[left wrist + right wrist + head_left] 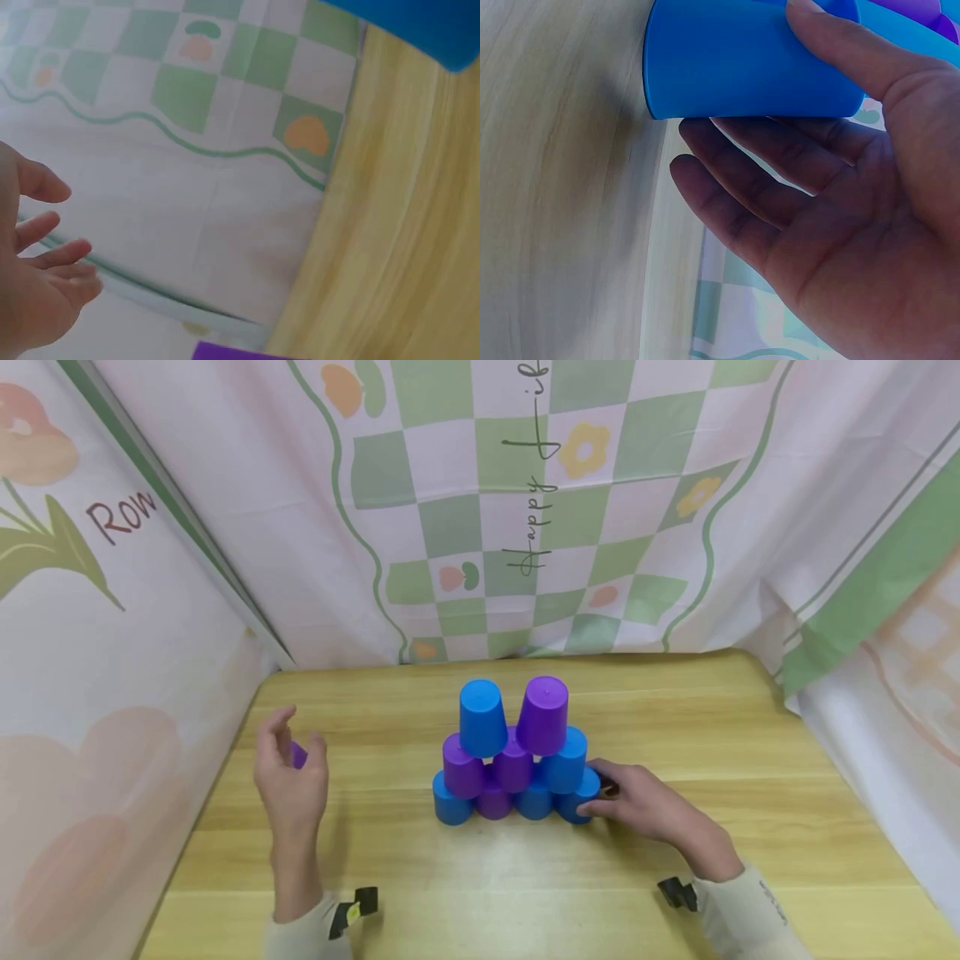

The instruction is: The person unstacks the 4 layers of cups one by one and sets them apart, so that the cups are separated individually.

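Upside-down cups form a stepped stack on the table. Its top level has a blue cup [482, 718] on the left and a purple cup [543, 716] on the right. Two purple cups and one blue cup [564, 762] make up the middle level, over a bottom row of several blue and purple cups. My right hand [637, 797] holds the bottom row's right-end blue cup [742, 67], thumb on one side and fingers along the other. Off to the left, my left hand [292, 777] is raised with loosely bent fingers, empty, near a partly hidden purple cup [298, 755].
The stack stands around the middle of the wooden table [480, 893]. A checked curtain [517, 510] hangs along the back edge, with printed cloth [150, 635] on the left side and more cloth on the right. Both wrists wear small black cameras.
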The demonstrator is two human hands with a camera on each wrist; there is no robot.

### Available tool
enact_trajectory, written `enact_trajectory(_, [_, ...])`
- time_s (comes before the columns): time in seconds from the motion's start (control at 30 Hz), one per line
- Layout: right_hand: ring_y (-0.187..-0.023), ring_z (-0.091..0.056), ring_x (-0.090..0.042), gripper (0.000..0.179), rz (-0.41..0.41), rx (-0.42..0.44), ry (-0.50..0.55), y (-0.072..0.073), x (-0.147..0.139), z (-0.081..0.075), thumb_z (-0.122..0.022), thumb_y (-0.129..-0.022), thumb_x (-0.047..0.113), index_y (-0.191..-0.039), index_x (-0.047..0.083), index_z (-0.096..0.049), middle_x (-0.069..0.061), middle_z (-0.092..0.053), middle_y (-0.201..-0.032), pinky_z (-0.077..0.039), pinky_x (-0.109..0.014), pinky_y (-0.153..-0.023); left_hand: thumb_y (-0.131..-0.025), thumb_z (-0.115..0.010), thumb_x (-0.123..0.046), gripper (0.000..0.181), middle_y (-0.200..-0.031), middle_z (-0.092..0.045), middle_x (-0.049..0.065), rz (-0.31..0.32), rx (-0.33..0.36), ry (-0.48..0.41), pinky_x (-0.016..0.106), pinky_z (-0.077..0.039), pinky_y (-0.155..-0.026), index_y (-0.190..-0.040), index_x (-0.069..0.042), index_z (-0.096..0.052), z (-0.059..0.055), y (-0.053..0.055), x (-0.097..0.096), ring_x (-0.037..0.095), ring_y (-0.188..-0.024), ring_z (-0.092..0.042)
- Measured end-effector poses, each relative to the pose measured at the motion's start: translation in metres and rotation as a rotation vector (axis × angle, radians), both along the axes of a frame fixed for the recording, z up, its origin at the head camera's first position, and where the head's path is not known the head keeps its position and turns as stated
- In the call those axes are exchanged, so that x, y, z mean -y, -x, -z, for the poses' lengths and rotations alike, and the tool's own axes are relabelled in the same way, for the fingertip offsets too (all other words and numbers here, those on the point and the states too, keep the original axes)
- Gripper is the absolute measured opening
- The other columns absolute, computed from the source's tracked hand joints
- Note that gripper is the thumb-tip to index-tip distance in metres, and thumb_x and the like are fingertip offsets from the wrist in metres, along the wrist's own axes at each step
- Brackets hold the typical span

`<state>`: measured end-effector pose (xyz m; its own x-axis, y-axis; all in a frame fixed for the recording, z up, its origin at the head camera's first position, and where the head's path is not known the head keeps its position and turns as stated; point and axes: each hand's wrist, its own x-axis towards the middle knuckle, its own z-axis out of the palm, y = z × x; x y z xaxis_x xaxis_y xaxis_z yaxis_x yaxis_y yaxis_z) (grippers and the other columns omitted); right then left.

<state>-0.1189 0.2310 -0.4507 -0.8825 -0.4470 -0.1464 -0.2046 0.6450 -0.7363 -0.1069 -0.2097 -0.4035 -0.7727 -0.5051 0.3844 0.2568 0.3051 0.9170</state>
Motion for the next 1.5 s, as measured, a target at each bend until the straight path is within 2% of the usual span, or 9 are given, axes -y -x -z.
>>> enact_trajectory(0.07, [-0.101,-0.069,-0.02,0.042,0.001,0.004,0.0,0.0,0.0,0.0,-0.079,-0.096,0.033,-0.127,0.008,-0.066,-0.003,-0.074,-0.111,-0.062,-0.045,-0.091,-0.095,-0.061,0.012,0.044,-0.141,-0.059,0.006,0.048,-0.015,-0.028,0.026,-0.048,-0.116,-0.139,0.006,-0.055,-0.003,-0.002,-0.005,0.023,-0.135,-0.058])
enact_trajectory(0.1, [-0.102,-0.069,-0.02,0.043,0.003,0.008,0.001,0.0,0.0,0.0,-0.079,-0.096,0.033,-0.127,0.007,-0.065,-0.003,-0.074,-0.112,-0.062,-0.046,-0.091,-0.096,-0.06,0.012,0.043,-0.139,-0.059,0.006,0.068,-0.018,-0.045,0.034,-0.042,-0.122,-0.138,0.007,-0.055,-0.004,-0.002,-0.007,0.025,-0.145,-0.05])
enact_trajectory(0.3, [-0.104,-0.07,-0.021,0.046,0.013,0.017,0.002,-0.002,-0.001,0.0,-0.078,-0.096,0.033,-0.131,0.006,-0.065,-0.005,-0.074,-0.115,-0.062,-0.048,-0.093,-0.1,-0.059,0.008,0.04,-0.14,-0.059,0.014,0.191,-0.069,-0.117,0.027,-0.048,-0.117,-0.14,0.008,-0.053,-0.01,-0.003,-0.021,0.025,-0.143,-0.052])
enact_trajectory(0.47, [-0.103,-0.07,-0.019,0.044,0.018,0.01,0.0,-0.002,-0.001,0.0,-0.078,-0.096,0.034,-0.129,0.007,-0.065,-0.004,-0.074,-0.114,-0.062,-0.047,-0.092,-0.102,-0.061,0.003,0.04,-0.143,-0.058,0.026,0.304,-0.138,-0.097,0.029,-0.048,-0.116,-0.141,0.009,-0.053,-0.013,-0.002,-0.037,0.025,-0.142,-0.053])
enact_trajectory(0.67, [-0.103,-0.069,-0.02,0.044,0.012,0.007,0.002,-0.002,-0.002,0.001,-0.077,-0.097,0.034,-0.129,0.007,-0.065,-0.004,-0.074,-0.114,-0.062,-0.047,-0.092,-0.105,-0.062,-0.005,0.042,-0.145,-0.059,0.013,0.399,-0.13,-0.034,0.032,-0.047,-0.119,-0.145,0.002,-0.052,-0.015,-0.002,-0.056,0.025,-0.145,-0.051])
enact_trajectory(0.8, [-0.102,-0.07,-0.019,0.044,0.002,-0.001,0.003,-0.002,-0.002,0.002,-0.077,-0.097,0.034,-0.129,0.007,-0.065,-0.003,-0.074,-0.114,-0.063,-0.046,-0.091,-0.105,-0.062,-0.006,0.043,-0.145,-0.059,0.009,0.433,-0.119,-0.032,0.038,-0.046,-0.12,-0.146,-0.001,-0.051,-0.017,-0.001,-0.066,0.023,-0.145,-0.051])
enact_trajectory(1.07, [-0.102,-0.069,-0.019,0.044,0.006,-0.004,-0.004,-0.002,-0.002,0.001,-0.077,-0.097,0.035,-0.128,0.007,-0.065,-0.003,-0.074,-0.113,-0.063,-0.047,-0.091,-0.104,-0.063,-0.004,0.047,-0.146,-0.058,0.017,0.482,-0.146,-0.019,0.045,-0.046,-0.119,-0.148,0.003,-0.047,-0.019,0.0,-0.079,0.026,-0.143,-0.053])
enact_trajectory(1.37, [-0.099,-0.068,-0.016,0.039,-0.006,0.0,0.001,-0.001,-0.001,0.0,-0.076,-0.098,0.035,-0.126,0.01,-0.066,0.0,-0.074,-0.111,-0.062,-0.041,-0.09,-0.103,-0.066,-0.007,0.05,-0.148,-0.057,0.016,0.553,-0.11,0.006,0.038,-0.046,-0.12,-0.15,-0.006,-0.047,-0.021,0.001,-0.097,0.025,-0.144,-0.052])
enact_trajectory(1.5, [-0.099,-0.068,-0.016,0.038,-0.011,-0.002,0.007,0.0,0.0,0.0,-0.076,-0.098,0.034,-0.125,0.011,-0.066,0.0,-0.074,-0.111,-0.062,-0.04,-0.09,-0.102,-0.068,-0.009,0.053,-0.149,-0.057,0.01,0.583,-0.094,0.016,0.038,-0.045,-0.121,-0.151,-0.01,-0.047,-0.022,0.004,-0.105,0.022,-0.145,-0.052])
